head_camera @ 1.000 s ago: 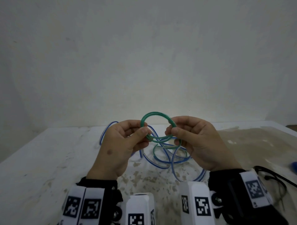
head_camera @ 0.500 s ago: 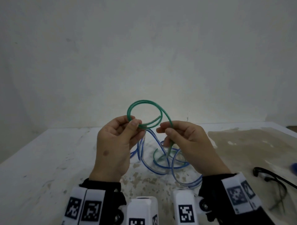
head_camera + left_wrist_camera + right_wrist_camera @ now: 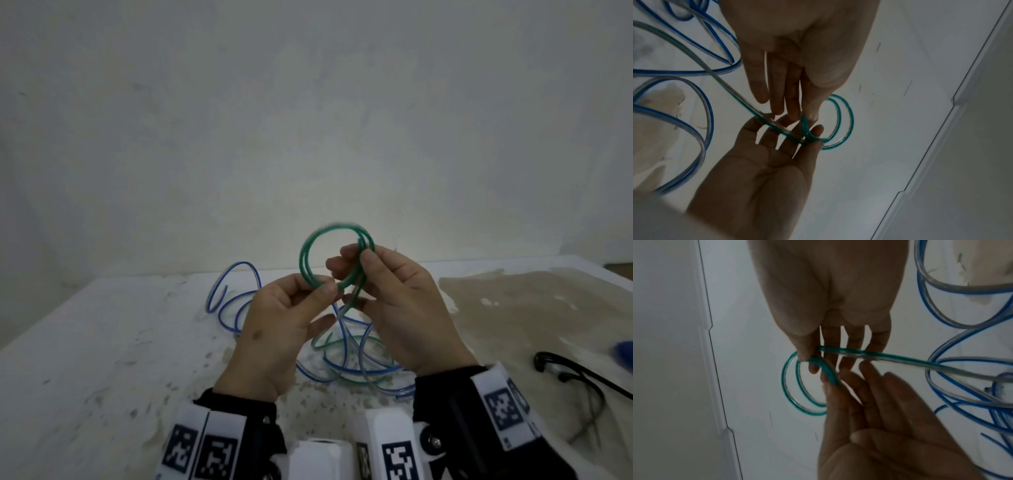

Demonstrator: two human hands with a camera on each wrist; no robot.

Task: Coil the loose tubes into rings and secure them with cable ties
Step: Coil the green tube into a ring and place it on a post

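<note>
A green tube (image 3: 305,253) is wound into a small ring of about two turns, held up above the table between both hands. My left hand (image 3: 325,287) pinches the ring's lower edge with thumb and forefinger, as the left wrist view shows (image 3: 813,139). My right hand (image 3: 359,260) pinches the ring's right side under its thumb. The ring's free arc shows in both wrist views (image 3: 851,123) (image 3: 785,386). The rest of the green tube trails down between the hands to the table, tangled there with a loose blue tube (image 3: 243,263) (image 3: 684,72).
The white speckled table (image 3: 102,342) has a brown stained patch (image 3: 513,308) on the right. On that patch lie a black cord-like item (image 3: 582,371) and thin black strands (image 3: 589,414). A blue object (image 3: 624,356) shows at the right edge. A plain wall stands behind.
My right hand has brought another turn of green tube up onto the ring, so one loop became two. Both hands rose a little and moved right.
</note>
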